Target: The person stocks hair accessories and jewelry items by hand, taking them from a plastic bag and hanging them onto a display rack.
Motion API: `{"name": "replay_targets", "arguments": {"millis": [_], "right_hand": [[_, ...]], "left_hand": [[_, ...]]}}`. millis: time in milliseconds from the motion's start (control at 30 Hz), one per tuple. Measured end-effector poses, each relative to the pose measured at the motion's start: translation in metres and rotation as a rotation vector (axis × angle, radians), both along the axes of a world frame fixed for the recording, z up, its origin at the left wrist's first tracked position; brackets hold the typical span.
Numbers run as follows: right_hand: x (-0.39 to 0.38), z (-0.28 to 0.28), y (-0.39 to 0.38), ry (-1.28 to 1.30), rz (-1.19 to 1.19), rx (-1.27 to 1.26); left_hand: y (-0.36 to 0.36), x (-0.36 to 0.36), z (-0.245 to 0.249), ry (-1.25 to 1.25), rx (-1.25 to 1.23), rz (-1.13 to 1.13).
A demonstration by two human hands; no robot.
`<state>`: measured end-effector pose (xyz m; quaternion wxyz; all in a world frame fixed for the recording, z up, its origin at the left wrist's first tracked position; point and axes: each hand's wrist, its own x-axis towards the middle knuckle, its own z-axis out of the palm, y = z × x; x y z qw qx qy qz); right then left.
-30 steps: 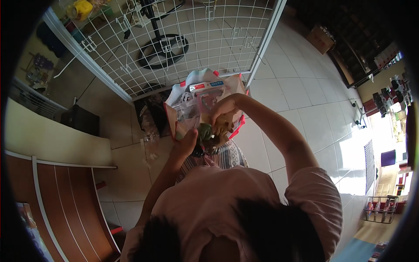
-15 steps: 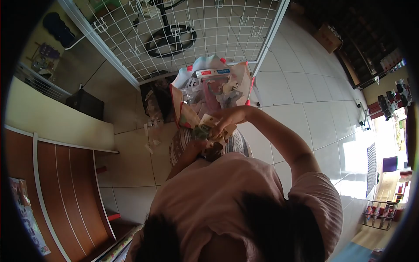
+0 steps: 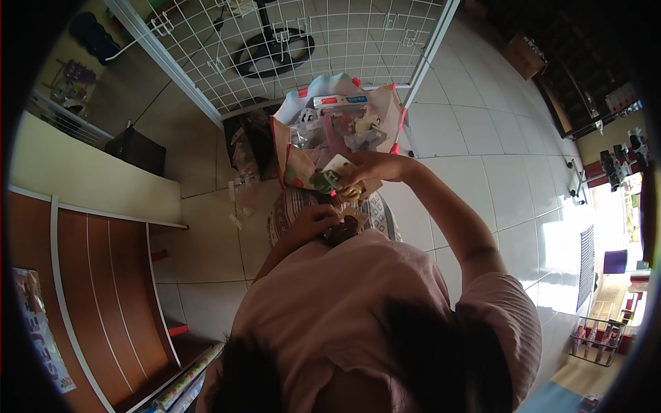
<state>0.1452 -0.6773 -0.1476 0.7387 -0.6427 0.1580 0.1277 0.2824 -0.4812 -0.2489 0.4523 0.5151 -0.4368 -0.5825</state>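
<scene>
My right hand (image 3: 372,167) holds a pale card with small green and tan items (image 3: 326,180) on it, just in front of the open bag. My left hand (image 3: 318,219) is lower, close to my lap, with its fingers bent beside some dark brown items (image 3: 339,233); whether it grips one is too small to tell. The large bag (image 3: 288,153) stands open beyond my knees, filled with clear plastic packets (image 3: 308,133) and a white box with red and blue print (image 3: 341,101). Patterned cloth (image 3: 381,215) covers my lap.
A white wire grid panel (image 3: 344,51) rises behind the bag. Plastic scraps (image 3: 244,199) lie on the tiled floor (image 3: 206,227) to the left. A brown shelf unit (image 3: 103,289) is at the lower left, and a black box (image 3: 136,151) stands near the wall.
My right hand has lifted slightly up and right with the card. My left hand has separated from it and stays lower, near my lap. The view has shifted slightly.
</scene>
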Motion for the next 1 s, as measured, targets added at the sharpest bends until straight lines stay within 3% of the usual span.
{"name": "replay_targets", "arguments": {"millis": [100,233,333,467,500,600,700,800,933,1000], "right_hand": [[-0.022,-0.011,-0.017,0.115,0.028,0.021],[-0.03,-0.002,-0.01,0.297,0.406,-0.184],[-0.017,-0.004,0.009,0.337,0.494,-0.271],[0.001,-0.024,0.035,0.394,0.367,-0.439],[0.005,-0.053,0.037,0.248,0.397,-0.491],[0.002,-0.003,0.058,0.48,0.249,-0.254],[-0.005,-0.014,0.058,0.331,0.463,-0.459],[-0.018,-0.059,0.048,0.061,0.478,-0.512],[-0.024,-0.045,0.028,-0.076,0.493,-0.647],[-0.026,-0.022,0.02,-0.446,0.544,-0.919]], "left_hand": [[-0.001,0.005,-0.012,-0.058,-0.064,0.097],[0.0,0.009,-0.014,-0.197,0.074,0.329],[-0.003,0.003,-0.009,-0.152,0.063,0.494],[-0.003,-0.008,0.015,-0.348,0.066,0.553],[-0.003,-0.008,0.007,-0.329,0.056,0.552],[0.004,-0.002,-0.031,-0.177,0.005,0.501],[0.01,-0.003,-0.034,-0.032,0.014,0.464],[0.007,-0.004,-0.043,-0.048,0.037,0.501],[0.0,-0.001,-0.041,-0.123,0.098,0.596],[-0.003,-0.005,-0.011,-0.175,0.134,0.585]]}}
